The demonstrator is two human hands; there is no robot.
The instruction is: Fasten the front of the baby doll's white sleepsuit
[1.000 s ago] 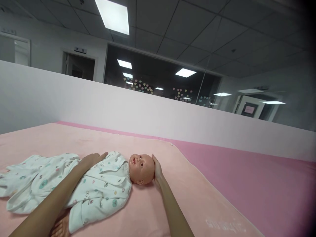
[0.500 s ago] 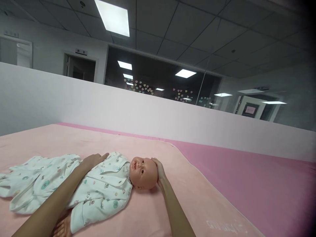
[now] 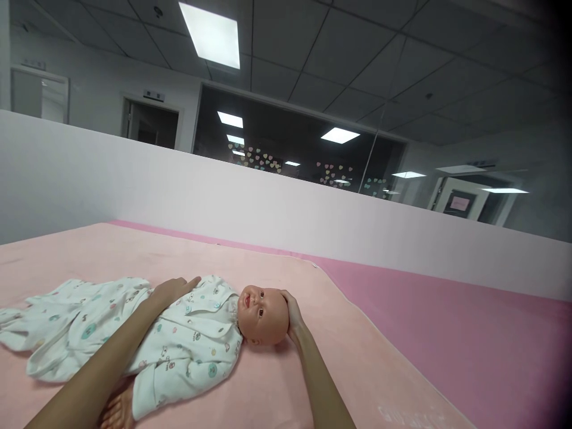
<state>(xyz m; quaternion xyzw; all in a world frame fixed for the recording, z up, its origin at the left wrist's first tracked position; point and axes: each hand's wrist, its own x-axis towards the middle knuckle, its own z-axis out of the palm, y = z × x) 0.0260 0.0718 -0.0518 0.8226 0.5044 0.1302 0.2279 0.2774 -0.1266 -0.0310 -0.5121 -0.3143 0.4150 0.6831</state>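
Observation:
A baby doll [image 3: 261, 314] lies on its back on a light pink blanket [image 3: 277, 381], head toward the right. It wears a white patterned sleepsuit [image 3: 192, 342], with loose white cloth spread out to the left. My left hand [image 3: 170, 290] rests flat on the doll's chest, fingers together and pointing right. My right hand [image 3: 294, 317] cups the back of the doll's head from the right side. One bare doll hand [image 3: 117, 411] sticks out below the sleeve near my left forearm.
The blanket lies on a darker pink surface [image 3: 447, 333] that extends to the right. A white partition wall [image 3: 286, 208] runs along the far edge. Beyond it are ceiling lights, a dark glass wall and doorways.
The doll's head has turned slightly and shifted a little right with my right hand behind it. The view has shifted a little; my left hand stays on the chest.

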